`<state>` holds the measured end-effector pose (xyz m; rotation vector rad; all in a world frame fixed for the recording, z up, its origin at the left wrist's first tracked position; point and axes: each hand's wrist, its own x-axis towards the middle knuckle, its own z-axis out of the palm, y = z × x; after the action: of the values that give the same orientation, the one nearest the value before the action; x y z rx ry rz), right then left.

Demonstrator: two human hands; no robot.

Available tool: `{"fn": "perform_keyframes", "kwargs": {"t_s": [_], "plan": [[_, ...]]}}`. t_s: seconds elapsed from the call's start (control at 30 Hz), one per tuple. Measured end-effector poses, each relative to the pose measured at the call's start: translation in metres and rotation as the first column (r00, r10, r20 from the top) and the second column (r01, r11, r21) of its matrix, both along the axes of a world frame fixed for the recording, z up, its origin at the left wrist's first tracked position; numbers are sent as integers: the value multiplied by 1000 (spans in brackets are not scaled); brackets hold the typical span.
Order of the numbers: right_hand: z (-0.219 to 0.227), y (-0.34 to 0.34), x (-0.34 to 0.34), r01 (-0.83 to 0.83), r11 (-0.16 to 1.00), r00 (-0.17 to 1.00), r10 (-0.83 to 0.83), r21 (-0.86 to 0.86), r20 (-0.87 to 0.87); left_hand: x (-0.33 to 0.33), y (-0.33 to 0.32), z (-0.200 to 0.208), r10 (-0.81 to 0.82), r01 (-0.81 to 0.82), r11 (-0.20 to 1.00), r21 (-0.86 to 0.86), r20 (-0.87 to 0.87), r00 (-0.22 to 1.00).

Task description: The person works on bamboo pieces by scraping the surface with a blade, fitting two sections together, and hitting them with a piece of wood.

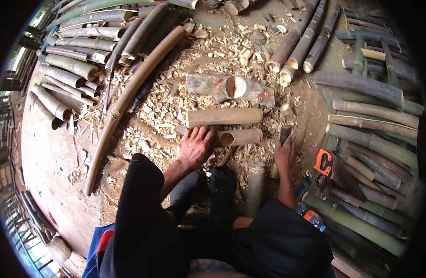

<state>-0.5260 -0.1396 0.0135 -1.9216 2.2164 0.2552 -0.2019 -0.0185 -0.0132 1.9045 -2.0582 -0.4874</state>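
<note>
My left hand is closed over the left part of a short bamboo tube, fingers curled on its top. A dark round opening shows in this tube just right of the hand; the hand hides the rest of that side. Directly beyond lies another short bamboo piece, pale brown and roughly parallel. Out to the right, my right hand is wrapped around a short dark tool, whose kind I cannot make out. Beyond the bamboo pieces rests a bark-covered wood block with a round notch.
Pale wood chips cover the ground. A long curved pole lies left, near stacked bamboo. On the right are an orange-handled saw, a plastic bottle and many bamboo lengths. A bamboo post stands near my feet.
</note>
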Motion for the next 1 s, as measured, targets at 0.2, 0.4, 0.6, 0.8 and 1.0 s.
{"fn": "perform_keyframes", "kwargs": {"t_s": [0.2, 0.4, 0.6, 0.8, 1.0], "plan": [[41, -20, 10, -120, 954, 915, 213, -273, 342, 53, 37, 66, 362, -404, 913, -60, -338, 869], [30, -46, 92, -574, 786, 712, 618, -230, 334, 176, 103, 12, 616, -616, 786, -46, 121, 778], [-6, -53, 118, -797, 582, 582, 811, -163, 48, 194, 113, 19, 522, -517, 850, -103, 27, 853], [54, -39, 126, -436, 900, 721, 350, -2, 597, 180, -9, 23, 561, -562, 819, -120, -39, 827], [17, -27, 128, -242, 970, 649, 159, 3, 744, 161, -68, -15, 666, -654, 744, -138, 234, 709]]}}
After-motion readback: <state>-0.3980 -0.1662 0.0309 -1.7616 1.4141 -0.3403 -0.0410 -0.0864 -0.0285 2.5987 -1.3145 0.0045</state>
